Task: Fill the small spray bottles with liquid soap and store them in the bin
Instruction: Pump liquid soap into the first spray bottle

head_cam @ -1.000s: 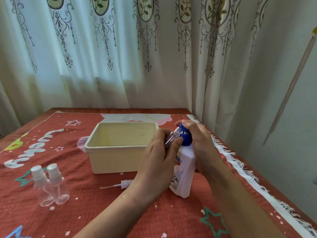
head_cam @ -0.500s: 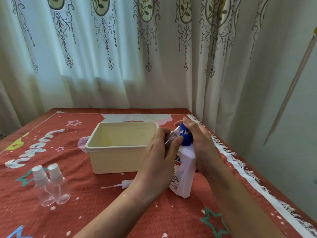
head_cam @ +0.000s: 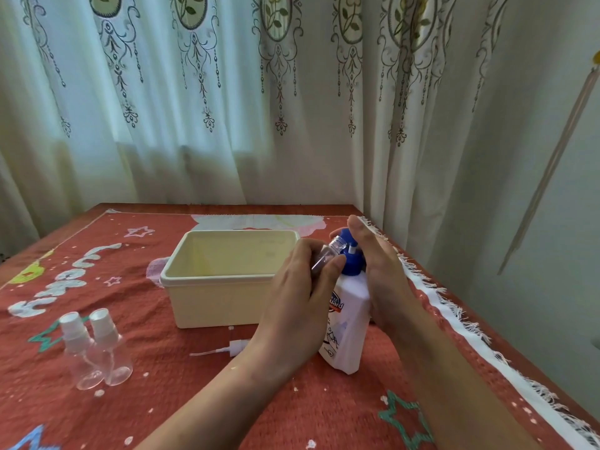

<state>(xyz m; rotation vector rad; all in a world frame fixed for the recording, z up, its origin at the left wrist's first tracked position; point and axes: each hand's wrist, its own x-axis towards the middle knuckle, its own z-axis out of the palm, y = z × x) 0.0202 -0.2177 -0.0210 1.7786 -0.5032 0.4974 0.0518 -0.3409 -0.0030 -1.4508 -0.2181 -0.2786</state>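
Head view, looking down at the table [head_cam: 266,207]. Gripping an uncapped small spray bottle [head_cam: 324,255] in the left hand [head_cam: 298,306], fingers and thumb curling round the clear body, and tilting it with the open neck pointing up and to the right, just beside the nozzle of the blue pump head [head_cam: 352,266]. Laying the right hand [head_cam: 380,277] over that pump head, fingers nearly straight and clamping nothing, one fingertip resting on top; possibly pressing down, though hard to judge from this angle. Showing the white soap bottle [head_cam: 347,332] standing upright on the red tablecloth [head_cam: 194,401], between the two forearms and just right of the cream bin [head_cam: 224,303]. Showing the bin sitting near the middle of the table, open top facing up. Showing a loose white spray cap [head_cam: 232,348] with thin dip tube lying flat on the cloth, in front of the bin and just left of the left wrist. Showing, well apart at the left, a capped spray bottle [head_cam: 76,349] standing upright and touching a second capped bottle [head_cam: 110,347], both clear with white caps. Showing a patterned curtain [head_cam: 194,108] hanging behind the table.
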